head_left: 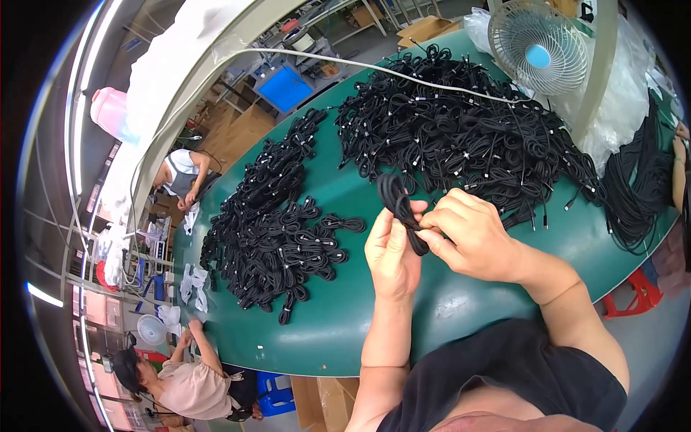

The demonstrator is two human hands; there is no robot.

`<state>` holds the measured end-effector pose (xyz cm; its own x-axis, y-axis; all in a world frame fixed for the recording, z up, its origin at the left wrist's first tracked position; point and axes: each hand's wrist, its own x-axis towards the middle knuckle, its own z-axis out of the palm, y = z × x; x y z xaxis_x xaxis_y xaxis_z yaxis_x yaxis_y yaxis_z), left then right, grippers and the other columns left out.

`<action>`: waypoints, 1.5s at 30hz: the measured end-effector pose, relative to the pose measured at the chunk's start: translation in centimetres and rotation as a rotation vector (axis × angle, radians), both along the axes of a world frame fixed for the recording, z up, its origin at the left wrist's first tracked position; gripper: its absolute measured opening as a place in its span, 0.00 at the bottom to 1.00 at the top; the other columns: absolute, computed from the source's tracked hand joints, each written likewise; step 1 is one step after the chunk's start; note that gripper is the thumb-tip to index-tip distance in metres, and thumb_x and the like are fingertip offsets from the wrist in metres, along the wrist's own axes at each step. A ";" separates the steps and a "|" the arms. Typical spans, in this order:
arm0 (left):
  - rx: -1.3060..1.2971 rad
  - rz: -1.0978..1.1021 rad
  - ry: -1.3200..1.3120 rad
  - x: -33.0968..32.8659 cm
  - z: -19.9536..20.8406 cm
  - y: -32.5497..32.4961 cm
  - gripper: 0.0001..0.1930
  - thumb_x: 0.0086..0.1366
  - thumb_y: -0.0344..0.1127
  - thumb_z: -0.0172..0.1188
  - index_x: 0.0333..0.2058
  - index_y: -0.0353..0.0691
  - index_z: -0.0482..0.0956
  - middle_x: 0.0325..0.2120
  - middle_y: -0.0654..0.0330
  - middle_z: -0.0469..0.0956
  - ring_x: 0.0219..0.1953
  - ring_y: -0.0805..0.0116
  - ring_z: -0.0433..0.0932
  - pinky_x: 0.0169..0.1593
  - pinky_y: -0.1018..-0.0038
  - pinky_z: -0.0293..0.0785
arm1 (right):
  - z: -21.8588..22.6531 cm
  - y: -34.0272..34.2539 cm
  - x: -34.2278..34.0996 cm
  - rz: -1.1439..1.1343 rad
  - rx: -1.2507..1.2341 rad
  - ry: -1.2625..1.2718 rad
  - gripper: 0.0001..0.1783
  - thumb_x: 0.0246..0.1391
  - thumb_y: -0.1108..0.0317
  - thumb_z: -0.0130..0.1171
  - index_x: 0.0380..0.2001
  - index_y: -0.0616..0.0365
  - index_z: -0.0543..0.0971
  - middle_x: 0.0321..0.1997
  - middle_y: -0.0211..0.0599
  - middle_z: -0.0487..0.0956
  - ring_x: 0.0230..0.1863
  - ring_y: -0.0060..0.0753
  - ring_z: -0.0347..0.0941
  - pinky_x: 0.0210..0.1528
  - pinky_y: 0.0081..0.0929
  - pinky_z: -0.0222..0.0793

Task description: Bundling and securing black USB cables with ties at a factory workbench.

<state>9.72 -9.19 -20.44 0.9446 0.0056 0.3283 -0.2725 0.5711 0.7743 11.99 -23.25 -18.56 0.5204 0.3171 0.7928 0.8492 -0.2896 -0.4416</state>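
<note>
A coiled black cable [394,196] is held up over the green table [331,288] in front of me. My left hand [391,252] is closed around the coil from below, its thumb along the near side. At the middle of the bundle my right hand [464,234] pinches with thumb and fingers; what exactly its fingertips grip there is hidden. Beyond my hands spreads a large heap of black cables [461,129] with small pale connectors. To the left lies a pile of bundled cable coils [277,245].
A wire-caged fan [538,47] stands at the far right, near a beige post [602,79] and clear plastic bags. Long loose black cables [633,176] hang at the right edge. Two people [194,385] sit along the left side. A red stool [633,294] stands right.
</note>
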 end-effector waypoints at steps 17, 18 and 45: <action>-0.112 0.048 -0.033 0.9 -1.3 -0.3 0.22 0.63 0.36 0.50 0.53 0.31 0.61 0.42 0.54 0.69 0.41 0.69 0.70 0.46 0.72 0.70 | -0.1 -0.5 0.0 -0.021 -0.112 0.211 0.06 0.43 0.68 0.58 0.23 0.59 0.74 0.23 0.35 0.71 0.27 0.37 0.67 0.25 0.33 0.66; -0.108 0.051 -0.031 0.8 -1.3 -0.4 0.22 0.63 0.36 0.50 0.53 0.31 0.61 0.42 0.54 0.69 0.41 0.69 0.70 0.46 0.72 0.70 | -0.2 -0.5 0.0 -0.007 -0.118 0.225 0.06 0.43 0.69 0.58 0.23 0.59 0.74 0.22 0.35 0.71 0.26 0.37 0.67 0.26 0.33 0.66; 0.406 -0.133 -0.015 0.0 -1.2 -1.0 0.31 0.59 0.39 0.58 0.56 0.30 0.56 0.42 0.53 0.71 0.37 0.69 0.74 0.38 0.80 0.71 | -0.1 -2.3 3.3 -0.095 0.212 0.078 0.09 0.45 0.74 0.59 0.32 0.63 0.74 0.22 0.35 0.70 0.23 0.29 0.68 0.26 0.24 0.65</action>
<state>9.67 -10.15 -21.68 0.9234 -0.2489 0.2923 -0.2297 0.2518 0.9401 15.25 -25.58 -18.61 0.6019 0.0944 0.7930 0.7837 -0.2606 -0.5638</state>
